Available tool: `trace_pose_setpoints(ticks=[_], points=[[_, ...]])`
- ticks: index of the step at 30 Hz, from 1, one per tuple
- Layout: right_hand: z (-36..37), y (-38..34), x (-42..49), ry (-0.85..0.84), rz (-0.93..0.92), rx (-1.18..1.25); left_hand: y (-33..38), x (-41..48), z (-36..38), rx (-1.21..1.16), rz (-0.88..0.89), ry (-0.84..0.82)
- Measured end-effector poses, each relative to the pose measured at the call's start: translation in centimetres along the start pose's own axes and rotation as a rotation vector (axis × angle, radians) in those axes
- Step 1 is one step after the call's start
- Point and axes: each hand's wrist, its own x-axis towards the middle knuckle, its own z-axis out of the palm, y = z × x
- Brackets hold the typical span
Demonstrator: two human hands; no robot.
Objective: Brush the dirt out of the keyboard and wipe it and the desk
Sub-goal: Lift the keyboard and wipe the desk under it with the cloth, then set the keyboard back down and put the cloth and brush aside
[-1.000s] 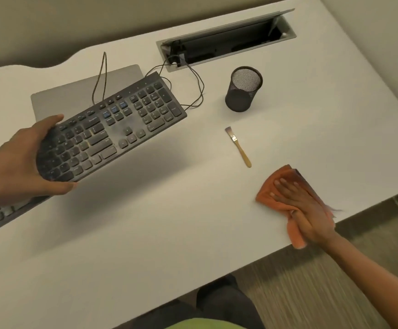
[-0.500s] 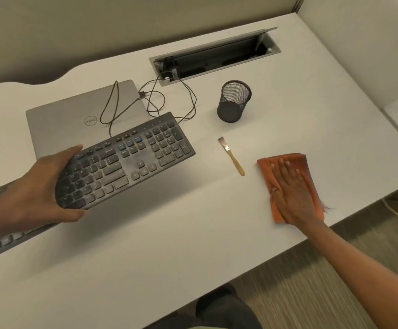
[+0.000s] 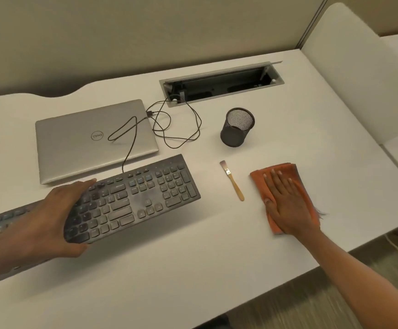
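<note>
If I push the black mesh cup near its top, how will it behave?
The mesh cup looks empty, so it is probably light and may slide on the smooth desk. It is taller than wide, so a high push may tip it; being round, it could then roll.

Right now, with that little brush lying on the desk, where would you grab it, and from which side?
Pinch the brush by its wooden handle near the end, from above, fingers across its narrow width. It lies flat, bristles pointing away, handle end nearest the person, with bare desk between it and the keyboard and the cloth.
</note>
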Motion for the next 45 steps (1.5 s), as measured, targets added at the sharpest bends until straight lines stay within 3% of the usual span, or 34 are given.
trace_pose_setpoints(ticks=[8,17,21,25,28,35,45], points=[[-1.0,1.7,3.3,0.001,-0.054,-0.016,1.5,-0.5,2.3,0.000,-0.027,0.012],[-1.1,2.2,3.8,-0.031,-0.075,0.010,1.6,0.2,4.3,0.182,-0.005,-0.051],[-2.0,1.9,3.8,-0.058,-0.032,0.135,1.7,0.8,4.5,0.219,-0.005,-0.074],[-5.6,-3.0,2.7,0.201,0.023,0.337,1.8,1.0,4.9,0.235,-0.003,-0.075],[-8.5,-10.0,2.2,0.322,-0.048,0.501,1.8,1.0,5.1,0.223,-0.008,-0.072],[-9.5,-22.7,4.4,-0.068,-0.526,0.322,1.6,0.6,5.7,0.172,-0.016,-0.050],[-7.1,-26.0,8.7,-0.271,-0.658,0.107,0.3,0.7,6.0,0.132,-0.016,-0.017]])
